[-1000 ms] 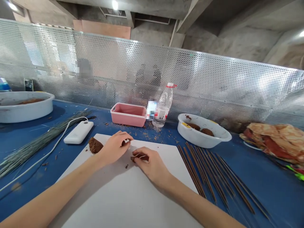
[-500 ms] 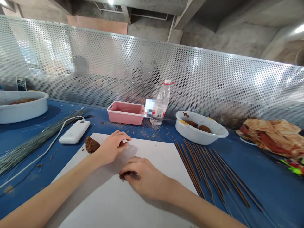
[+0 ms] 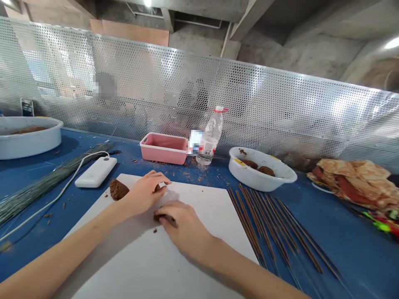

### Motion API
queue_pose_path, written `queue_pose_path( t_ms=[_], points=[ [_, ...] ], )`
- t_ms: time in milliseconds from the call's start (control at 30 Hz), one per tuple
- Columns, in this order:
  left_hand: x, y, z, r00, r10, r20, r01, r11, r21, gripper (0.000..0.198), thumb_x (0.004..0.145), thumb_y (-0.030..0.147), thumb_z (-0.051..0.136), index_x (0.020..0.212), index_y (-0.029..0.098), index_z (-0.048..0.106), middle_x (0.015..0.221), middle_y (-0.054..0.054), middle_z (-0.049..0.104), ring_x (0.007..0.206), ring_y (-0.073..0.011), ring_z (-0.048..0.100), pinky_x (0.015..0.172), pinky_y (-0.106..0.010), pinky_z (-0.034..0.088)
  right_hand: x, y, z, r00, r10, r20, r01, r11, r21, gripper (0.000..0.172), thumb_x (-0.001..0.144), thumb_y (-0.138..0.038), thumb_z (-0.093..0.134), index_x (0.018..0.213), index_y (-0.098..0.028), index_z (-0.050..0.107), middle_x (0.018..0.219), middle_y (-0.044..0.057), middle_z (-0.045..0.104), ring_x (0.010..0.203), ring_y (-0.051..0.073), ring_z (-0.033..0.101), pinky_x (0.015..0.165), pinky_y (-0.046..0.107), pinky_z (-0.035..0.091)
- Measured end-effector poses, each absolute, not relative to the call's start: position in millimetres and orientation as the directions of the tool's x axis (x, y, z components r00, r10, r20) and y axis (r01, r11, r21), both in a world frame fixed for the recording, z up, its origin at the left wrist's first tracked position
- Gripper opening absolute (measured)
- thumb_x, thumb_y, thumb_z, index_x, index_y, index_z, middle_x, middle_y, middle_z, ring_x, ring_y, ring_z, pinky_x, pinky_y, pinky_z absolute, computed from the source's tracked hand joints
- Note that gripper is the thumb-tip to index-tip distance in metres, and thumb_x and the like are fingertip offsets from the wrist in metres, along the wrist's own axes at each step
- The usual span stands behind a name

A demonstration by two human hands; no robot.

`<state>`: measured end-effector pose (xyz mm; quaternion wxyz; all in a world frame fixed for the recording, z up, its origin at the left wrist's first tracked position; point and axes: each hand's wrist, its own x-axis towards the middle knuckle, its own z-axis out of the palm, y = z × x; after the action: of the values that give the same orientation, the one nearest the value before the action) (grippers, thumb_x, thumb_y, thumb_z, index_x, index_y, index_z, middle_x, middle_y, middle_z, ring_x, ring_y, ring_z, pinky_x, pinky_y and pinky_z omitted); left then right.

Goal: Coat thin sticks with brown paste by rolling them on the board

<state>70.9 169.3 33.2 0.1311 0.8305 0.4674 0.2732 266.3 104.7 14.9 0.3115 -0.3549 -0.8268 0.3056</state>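
Note:
My left hand (image 3: 144, 193) rests on the white board (image 3: 199, 203), its fingertips pinching a small piece of brown clay-like paste (image 3: 157, 188). Just behind that hand, a larger crumbly lump of the same paste (image 3: 118, 189) lies on the board's far edge. My right hand (image 3: 182, 227) is close by, fingers curled over another brown piece (image 3: 162, 218) with a thin dark stick-like bit showing. Most of that piece is hidden by my fingers. Crumbs (image 3: 155, 230) lie on the board.
Dark brown sticks (image 3: 262, 224) lie fanned out right of the board. A grey-green bundle of thin rods (image 3: 46, 187) and a white power bank (image 3: 96, 172) with cable are to the left. Behind stand a pink tray (image 3: 163, 148), a plastic bottle (image 3: 210, 139) and a white basin (image 3: 260, 170) holding brown balls.
My right hand has slid left across the board, closer to my left hand, and curled over the brown piece. My left hand has barely moved.

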Motion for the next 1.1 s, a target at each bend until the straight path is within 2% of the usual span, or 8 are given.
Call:
queue_pose_path(
  t_ms=[200, 433, 600, 667, 767, 833, 933, 1100],
  points=[
    [71.0, 170.0, 32.4, 0.421, 0.842, 0.337, 0.718, -0.537, 0.444, 0.03, 0.095, 0.024, 0.054, 0.113, 0.022, 0.078, 0.108, -0.008, 0.078, 0.102, -0.0258, 0.066, 0.09, -0.038, 0.055, 264.2, 95.5, 8.3, -0.769, 0.554, 0.32, 0.252, 0.721, -0.645, 0.033, 0.09, -0.007, 0.059, 0.107, -0.026, 0.079, 0.11, 0.002, 0.083, 0.107, 0.023, 0.075, 0.101, 0.032, 0.054],
    [71.0, 169.2, 34.4, 0.423, 0.842, 0.336, 0.716, -0.537, 0.446, 0.029, 0.097, 0.024, 0.053, 0.112, 0.022, 0.078, 0.107, -0.008, 0.078, 0.1, -0.0256, 0.068, 0.087, -0.037, 0.055, 282.6, 85.7, 29.6, -0.892, 0.406, 0.198, 0.158, 0.692, -0.704, 0.03, 0.088, -0.009, 0.06, 0.102, -0.027, 0.08, 0.107, 0.0, 0.083, 0.105, 0.02, 0.075, 0.105, 0.029, 0.053],
    [70.9, 171.4, 32.4, 0.423, 0.844, 0.329, 0.714, -0.534, 0.452, 0.028, 0.096, 0.024, 0.054, 0.111, 0.021, 0.078, 0.105, -0.007, 0.078, 0.101, -0.0257, 0.065, 0.091, -0.039, 0.054, 300.3, 99.0, 47.6, -0.968, 0.229, -0.107, 0.174, 0.297, -0.939, 0.016, 0.088, -0.02, 0.07, 0.097, -0.025, 0.081, 0.095, 0.0, 0.083, 0.086, 0.017, 0.076, 0.083, 0.023, 0.057],
    [70.4, 170.5, 32.2, 0.42, 0.847, 0.326, 0.716, -0.53, 0.454, 0.029, 0.097, 0.023, 0.053, 0.112, 0.02, 0.077, 0.107, -0.007, 0.078, 0.102, -0.0255, 0.063, 0.092, -0.039, 0.053, 301.3, 106.8, 49.7, -0.927, 0.353, -0.125, 0.193, 0.164, -0.967, 0.017, 0.089, -0.024, 0.07, 0.101, -0.023, 0.083, 0.096, 0.002, 0.083, 0.087, 0.019, 0.076, 0.081, 0.025, 0.057],
    [69.9, 167.8, 32.9, 0.413, 0.85, 0.326, 0.718, -0.524, 0.458, 0.03, 0.098, 0.022, 0.051, 0.114, 0.019, 0.077, 0.114, -0.008, 0.077, 0.106, -0.0256, 0.063, 0.093, -0.039, 0.053, 292.5, 114.5, 41.1, -0.693, 0.72, 0.02, 0.221, 0.239, -0.945, 0.023, 0.087, -0.015, 0.063, 0.096, -0.02, 0.084, 0.095, 0.004, 0.083, 0.086, 0.02, 0.073, 0.077, 0.028, 0.054],
    [70.1, 166.5, 33.6, 0.413, 0.85, 0.326, 0.718, -0.524, 0.459, 0.031, 0.099, 0.022, 0.05, 0.115, 0.018, 0.076, 0.115, -0.009, 0.077, 0.107, -0.026, 0.063, 0.093, -0.04, 0.054, 283.0, 113.0, 31.2, -0.594, 0.8, 0.084, 0.265, 0.294, -0.918, 0.026, 0.087, -0.011, 0.06, 0.093, -0.02, 0.083, 0.092, 0.003, 0.082, 0.083, 0.02, 0.072, 0.076, 0.028, 0.053],
    [70.4, 167.1, 33.8, 0.417, 0.849, 0.325, 0.717, -0.527, 0.456, 0.029, 0.099, 0.024, 0.052, 0.113, 0.018, 0.077, 0.111, -0.009, 0.077, 0.103, -0.0267, 0.064, 0.092, -0.041, 0.054, 270.4, 98.9, 20.8, -0.653, 0.746, 0.13, 0.266, 0.387, -0.883, 0.031, 0.084, -0.007, 0.058, 0.092, -0.024, 0.082, 0.092, -0.001, 0.082, 0.083, 0.019, 0.074, 0.078, 0.027, 0.055],
    [69.4, 168.6, 32.4, 0.416, 0.851, 0.321, 0.717, -0.524, 0.46, 0.028, 0.098, 0.026, 0.053, 0.111, 0.021, 0.077, 0.106, -0.008, 0.077, 0.106, -0.0266, 0.065, 0.091, -0.037, 0.054, 267.4, 69.8, 24.9, -0.831, 0.515, 0.21, 0.154, 0.576, -0.803, 0.03, 0.082, -0.009, 0.06, 0.095, -0.028, 0.08, 0.099, -0.002, 0.083, 0.098, 0.02, 0.075, 0.1, 0.029, 0.055]
  ],
)
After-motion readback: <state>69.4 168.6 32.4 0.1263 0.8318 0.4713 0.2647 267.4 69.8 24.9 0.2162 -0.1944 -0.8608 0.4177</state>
